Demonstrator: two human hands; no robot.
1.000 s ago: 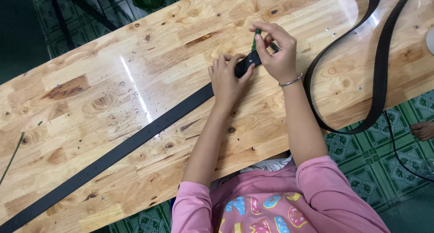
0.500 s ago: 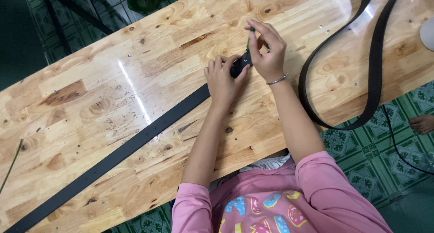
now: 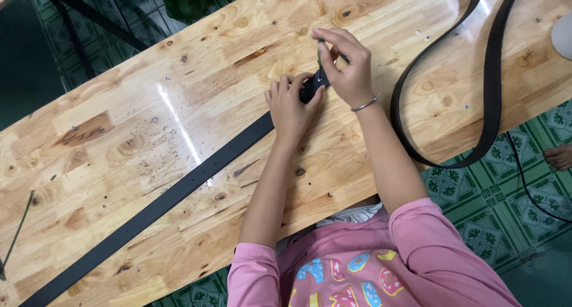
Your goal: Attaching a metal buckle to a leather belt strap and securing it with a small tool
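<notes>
Wood table (image 3: 149,134) has loads of bare room left of centre; belt (image 3: 179,188) runs diagonally to upper middle. Left hand (image 3: 292,104) presses its end flat, right hand (image 3: 345,66) pinches a thin green tool (image 3: 320,52) there.

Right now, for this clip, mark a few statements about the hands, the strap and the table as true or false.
1. The left hand presses the end of the black strap onto the wooden table. True.
2. The right hand lies flat and idle. False: its fingers pinch a thin green tool above the strap end.
3. The strap hangs clear of the table. False: it lies along it.
4. A second black strap loops at the table's right. True.
</notes>
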